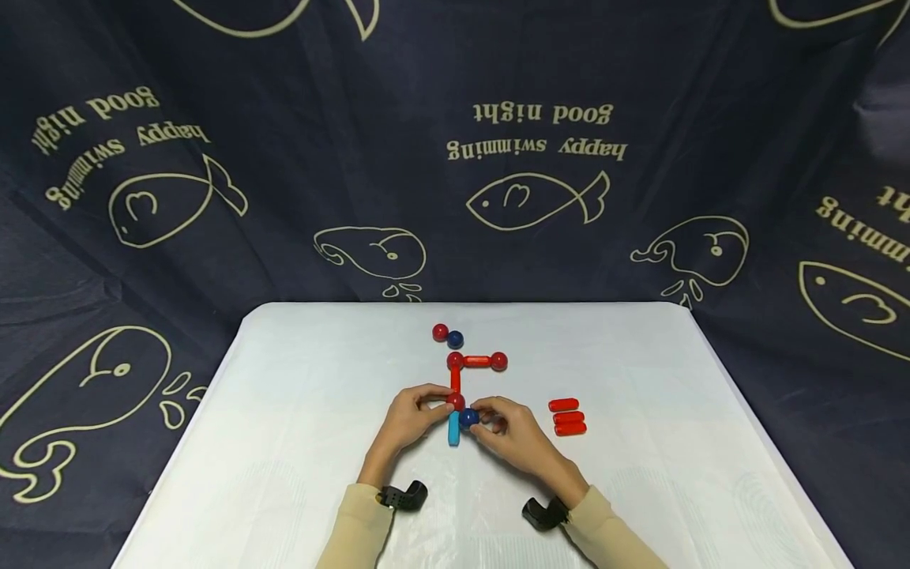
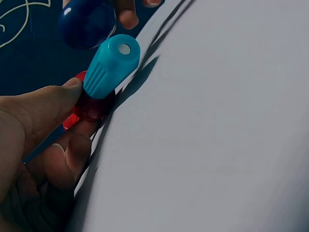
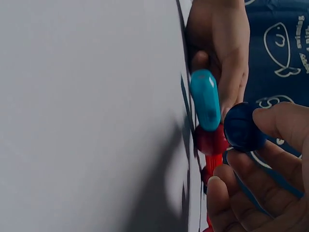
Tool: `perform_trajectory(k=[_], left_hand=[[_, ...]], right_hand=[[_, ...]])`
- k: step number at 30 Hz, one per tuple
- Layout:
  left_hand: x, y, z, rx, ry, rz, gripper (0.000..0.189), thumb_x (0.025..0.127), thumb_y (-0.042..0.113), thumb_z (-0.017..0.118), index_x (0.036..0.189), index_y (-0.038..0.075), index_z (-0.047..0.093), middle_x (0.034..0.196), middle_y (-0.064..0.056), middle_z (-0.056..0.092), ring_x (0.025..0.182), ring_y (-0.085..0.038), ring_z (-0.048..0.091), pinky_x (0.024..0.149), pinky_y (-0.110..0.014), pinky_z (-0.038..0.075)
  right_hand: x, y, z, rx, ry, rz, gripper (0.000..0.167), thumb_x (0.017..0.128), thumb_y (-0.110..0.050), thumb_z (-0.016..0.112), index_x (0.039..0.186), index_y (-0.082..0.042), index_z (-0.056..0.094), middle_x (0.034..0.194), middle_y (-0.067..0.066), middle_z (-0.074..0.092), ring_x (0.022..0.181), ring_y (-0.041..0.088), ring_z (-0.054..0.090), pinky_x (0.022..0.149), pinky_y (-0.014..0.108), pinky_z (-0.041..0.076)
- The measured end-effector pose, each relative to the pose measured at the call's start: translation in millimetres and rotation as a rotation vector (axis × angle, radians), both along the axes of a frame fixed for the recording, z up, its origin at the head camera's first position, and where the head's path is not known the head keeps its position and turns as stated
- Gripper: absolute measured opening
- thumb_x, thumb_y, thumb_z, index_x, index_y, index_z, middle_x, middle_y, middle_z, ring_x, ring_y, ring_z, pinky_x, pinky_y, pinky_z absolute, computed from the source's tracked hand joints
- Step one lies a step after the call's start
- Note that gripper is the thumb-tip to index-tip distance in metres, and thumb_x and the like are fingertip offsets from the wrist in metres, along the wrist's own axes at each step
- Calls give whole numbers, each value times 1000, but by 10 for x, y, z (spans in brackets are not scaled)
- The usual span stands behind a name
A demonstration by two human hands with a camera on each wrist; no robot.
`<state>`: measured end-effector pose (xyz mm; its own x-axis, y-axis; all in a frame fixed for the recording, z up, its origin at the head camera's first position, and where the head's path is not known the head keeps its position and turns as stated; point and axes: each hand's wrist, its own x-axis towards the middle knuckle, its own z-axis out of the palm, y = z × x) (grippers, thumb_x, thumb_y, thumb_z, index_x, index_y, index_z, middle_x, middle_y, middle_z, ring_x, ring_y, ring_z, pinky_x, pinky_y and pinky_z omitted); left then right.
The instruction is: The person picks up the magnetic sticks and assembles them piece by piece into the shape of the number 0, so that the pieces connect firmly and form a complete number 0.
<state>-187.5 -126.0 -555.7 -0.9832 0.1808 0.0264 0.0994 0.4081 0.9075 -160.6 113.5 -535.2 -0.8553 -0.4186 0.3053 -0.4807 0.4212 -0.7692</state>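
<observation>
My left hand [image 1: 411, 416] pinches a red ball [image 1: 456, 401] between thumb and fingers. From that ball a light-blue ribbed rod [image 2: 110, 65] points toward me, its free end showing a pale round spot. On the far side a red rod [image 1: 455, 381] joins it to a second red ball [image 1: 455, 361], where another red rod [image 1: 477, 362] runs right to a third red ball [image 1: 499, 361]. Thumb and fingertips of my right hand [image 1: 519, 435] grip a dark-blue ball [image 3: 241, 126], held close beside the light-blue rod and the near red ball.
A loose red ball [image 1: 440, 332] and a dark-blue ball [image 1: 455, 340] lie side by side at the back of the white table [image 1: 320, 379]. Right of my right hand, three red rods [image 1: 569, 418] lie in a row. A dark printed cloth [image 1: 426, 182] hangs behind the table.
</observation>
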Motion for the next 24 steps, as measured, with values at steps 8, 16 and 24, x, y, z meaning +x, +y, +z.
perform_trajectory(k=[8, 16, 24], left_hand=[[-14, -12, -12, 6, 0, -1, 25, 92, 31, 80, 115, 21, 78, 69, -2, 67, 49, -7, 53, 46, -24, 43], [-13, -5, -8, 14, -8, -5, 25, 91, 29, 80, 114, 20, 79, 64, -1, 64, 46, -7, 51, 44, -23, 42], [2, 3, 26, 37, -27, -2, 25, 90, 29, 81, 113, 19, 79, 67, -3, 67, 47, -9, 52, 44, -24, 43]], right_hand=[[115, -93, 41, -2, -85, 71, 30, 92, -18, 79, 120, -11, 71, 103, -1, 73, 86, 9, 67, 74, 30, 60], [192, -139, 1, 28, -95, 138, 27, 93, -25, 79, 118, -16, 72, 95, -6, 70, 80, 7, 63, 67, 23, 54], [204, -133, -51, 57, -122, 197, 26, 92, -25, 79, 117, -18, 72, 92, -8, 68, 75, 7, 60, 64, 19, 49]])
